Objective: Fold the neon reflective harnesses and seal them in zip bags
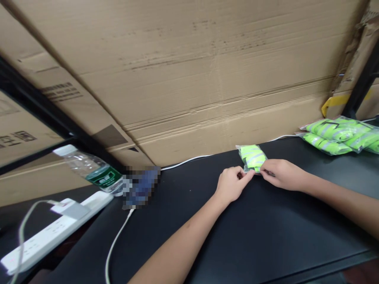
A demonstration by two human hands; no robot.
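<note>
- Head view: the left hand [232, 184], fingers curled, pinches the near edge of a neon-yellow packet [252, 156].
- The right hand [282, 174] — likewise nearly closed — grips its near right corner.
- The packet lies on the black table [251, 240] near the cardboard [207, 79]; similar packets [331, 132] sit farther right.

Before you, a small clear plastic packet [253, 157] encloses folded, fluorescent yellow-green material [249, 150] crossed by pale grey bands, with a dark patch towards the near left. The packet lies near the far edge of the black tabletop [183, 201], its transparent margin projecting beyond the contents at the far left corner. Your left hand [232, 183] and right hand [281, 174] pinch its near edge, partly hiding it from you.
</note>
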